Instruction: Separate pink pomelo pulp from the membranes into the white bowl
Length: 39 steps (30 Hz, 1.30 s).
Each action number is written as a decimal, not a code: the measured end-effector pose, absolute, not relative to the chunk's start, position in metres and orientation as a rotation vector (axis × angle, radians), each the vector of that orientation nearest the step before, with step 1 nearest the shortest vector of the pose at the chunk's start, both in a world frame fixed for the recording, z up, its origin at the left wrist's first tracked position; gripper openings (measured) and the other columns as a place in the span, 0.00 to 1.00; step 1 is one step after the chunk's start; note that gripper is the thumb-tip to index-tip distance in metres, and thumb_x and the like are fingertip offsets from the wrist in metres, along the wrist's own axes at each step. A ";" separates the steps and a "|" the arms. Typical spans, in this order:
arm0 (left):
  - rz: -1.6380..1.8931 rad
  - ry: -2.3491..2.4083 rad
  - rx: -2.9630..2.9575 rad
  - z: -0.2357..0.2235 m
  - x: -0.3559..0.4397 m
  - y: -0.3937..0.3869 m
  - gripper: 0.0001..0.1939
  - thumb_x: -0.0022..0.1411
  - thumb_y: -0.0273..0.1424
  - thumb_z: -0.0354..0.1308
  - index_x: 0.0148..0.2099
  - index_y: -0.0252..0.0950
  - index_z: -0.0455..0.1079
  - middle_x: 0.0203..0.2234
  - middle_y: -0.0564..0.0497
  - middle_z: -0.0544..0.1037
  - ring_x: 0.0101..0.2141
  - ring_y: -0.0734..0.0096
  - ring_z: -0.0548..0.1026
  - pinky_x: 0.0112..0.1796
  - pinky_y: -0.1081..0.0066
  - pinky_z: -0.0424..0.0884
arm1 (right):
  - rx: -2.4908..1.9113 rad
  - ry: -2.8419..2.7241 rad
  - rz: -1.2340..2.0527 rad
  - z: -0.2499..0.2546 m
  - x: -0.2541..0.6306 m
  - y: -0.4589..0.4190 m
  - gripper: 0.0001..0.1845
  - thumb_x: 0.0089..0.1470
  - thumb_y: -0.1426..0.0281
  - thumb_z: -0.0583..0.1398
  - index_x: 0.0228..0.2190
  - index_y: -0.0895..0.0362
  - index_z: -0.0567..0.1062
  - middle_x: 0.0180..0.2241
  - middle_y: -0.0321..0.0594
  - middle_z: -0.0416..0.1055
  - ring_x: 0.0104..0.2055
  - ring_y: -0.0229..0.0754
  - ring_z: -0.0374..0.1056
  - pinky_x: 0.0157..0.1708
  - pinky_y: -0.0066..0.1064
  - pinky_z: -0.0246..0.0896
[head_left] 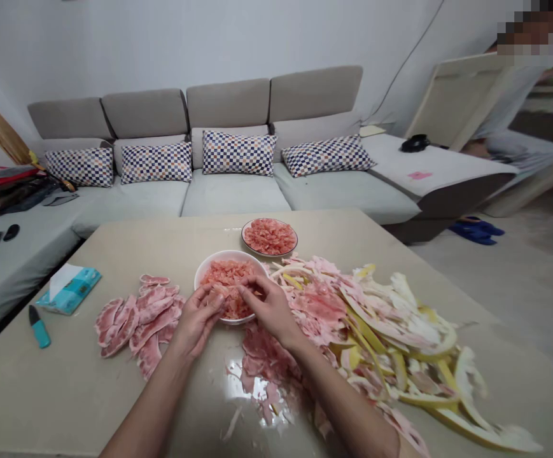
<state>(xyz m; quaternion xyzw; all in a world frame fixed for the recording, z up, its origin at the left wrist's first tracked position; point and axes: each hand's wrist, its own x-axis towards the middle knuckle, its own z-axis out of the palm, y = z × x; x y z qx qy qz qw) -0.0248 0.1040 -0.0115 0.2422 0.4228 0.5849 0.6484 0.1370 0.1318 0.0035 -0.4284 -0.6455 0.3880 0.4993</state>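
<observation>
Both hands meet over a white bowl (200,272) filled with loose pink pomelo flesh (231,272). My left hand (198,323) is closed in a pinch, thumb against fingers, on a small piece of pomelo flesh at the bowl's near side. My right hand (272,308), also closed with thumb and finger together, grips pomelo flesh beside it; the exact piece blends with the pulp below. Left of the bowl lie several unpeeled pomelo segments (152,318). A heap of pomelo peel (400,343) and torn pink membranes (266,353) spreads under and beyond my right forearm.
Behind the bowl stands a dark-rimmed plate (270,238) of pomelo flesh. A tissue pack (73,292) and a knife with a teal handle (40,329) lie on the table's left (28,394). A sofa (233,194) lines the far side; a person (505,137) sits at right.
</observation>
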 end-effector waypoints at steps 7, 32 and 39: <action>1.336 0.945 0.538 -0.012 -0.024 0.104 0.21 0.44 0.26 0.71 0.43 0.36 0.72 0.37 0.51 0.77 0.34 0.75 0.77 0.39 0.75 0.73 | -1.066 -1.640 0.894 -0.008 0.145 0.141 0.10 0.54 0.69 0.58 0.36 0.53 0.79 0.42 0.42 0.76 0.46 0.46 0.69 0.50 0.40 0.61; 1.345 0.923 0.618 -0.007 -0.019 0.101 0.20 0.44 0.26 0.71 0.41 0.34 0.72 0.35 0.51 0.79 0.35 0.74 0.77 0.39 0.75 0.72 | -1.000 -1.415 1.310 -0.003 0.132 0.131 0.09 0.49 0.63 0.64 0.30 0.56 0.75 0.29 0.37 0.76 0.31 0.41 0.72 0.36 0.33 0.67; 1.333 0.898 0.532 -0.008 -0.018 0.101 0.22 0.45 0.22 0.71 0.43 0.33 0.69 0.33 0.50 0.79 0.31 0.75 0.78 0.36 0.77 0.74 | -0.867 -1.166 1.557 -0.016 0.122 0.133 0.15 0.47 0.59 0.65 0.30 0.55 0.70 0.20 0.31 0.70 0.24 0.38 0.70 0.31 0.31 0.67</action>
